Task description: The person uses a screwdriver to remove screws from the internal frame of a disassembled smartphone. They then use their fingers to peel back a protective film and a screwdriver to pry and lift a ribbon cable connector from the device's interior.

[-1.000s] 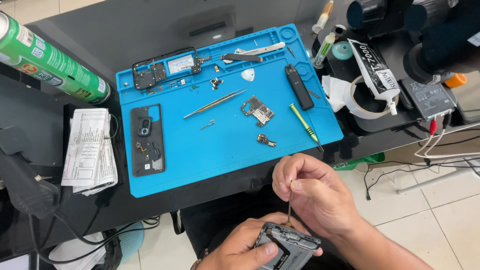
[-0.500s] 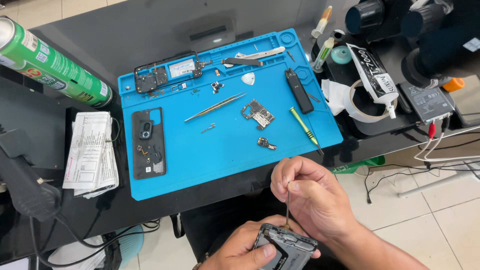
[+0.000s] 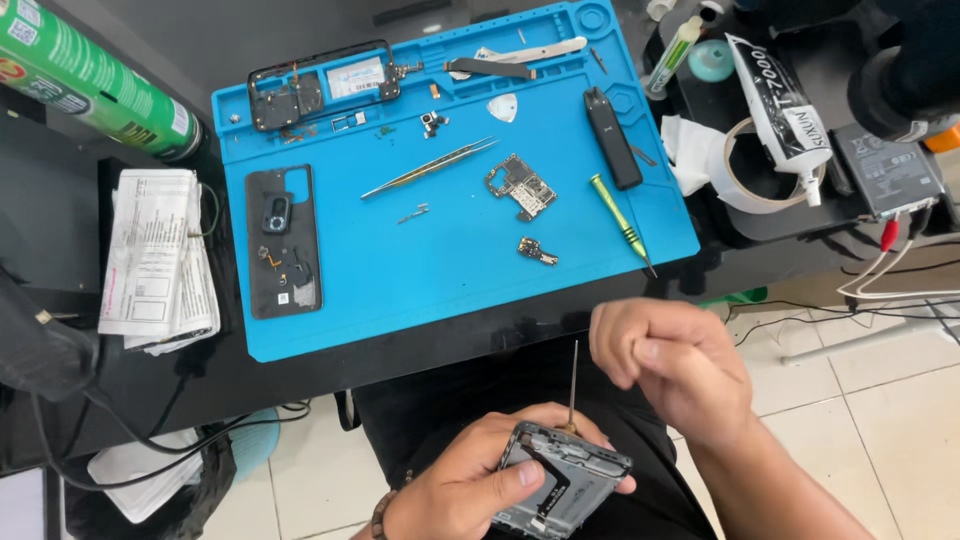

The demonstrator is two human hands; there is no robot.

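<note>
My left hand [image 3: 470,490] grips a grey opened phone frame [image 3: 562,482] from below, thumb across it. My right hand [image 3: 672,362] is curled shut near a thin metal screwdriver shaft [image 3: 572,385] standing upright on the frame; I cannot tell if I pinch it.

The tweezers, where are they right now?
In the head view, the tweezers lie mid-mat on the blue mat, between the black back cover and circuit board.

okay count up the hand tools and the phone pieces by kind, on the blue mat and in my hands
Tweezers: 1
Green-handled screwdriver: 1
Thin probe standing on the frame below the right hand: 1
Phone frame in the left hand: 1
Phone frame on the mat: 1
Black back cover: 1
Circuit boards: 2
Total: 8
</note>
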